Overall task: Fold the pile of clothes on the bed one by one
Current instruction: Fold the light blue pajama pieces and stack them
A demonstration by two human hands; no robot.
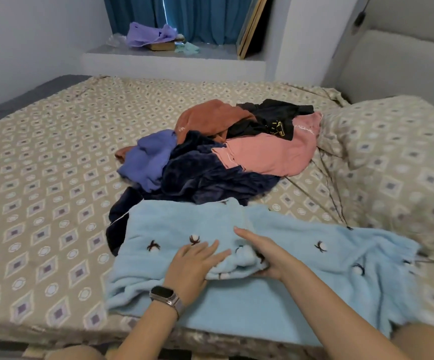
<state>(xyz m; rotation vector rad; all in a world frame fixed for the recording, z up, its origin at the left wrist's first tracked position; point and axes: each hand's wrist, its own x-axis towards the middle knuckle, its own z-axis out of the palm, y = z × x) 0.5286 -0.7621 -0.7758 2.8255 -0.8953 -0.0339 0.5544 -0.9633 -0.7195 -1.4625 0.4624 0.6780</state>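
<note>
A light blue fleece garment (236,302) lies spread across the near edge of the bed (41,178), directly under both hands; the left hand (195,266) rests flat on it with fingers straight and relaxed, grasping nothing, a smartwatch (164,294) on its wrist; the right hand (265,253), just beside the left, lies edge-on with fingers extended over a bunched fold of the same garment — its thumb seems tucked beneath the fold. Beyond the hands sits the unfolded pile — a navy plush piece (210,178), a periwinkle top (145,159), a pink shirt (270,154), a rust garment (210,118) and a black one (270,118); a pillow (392,152) lies right of the pile.
</note>
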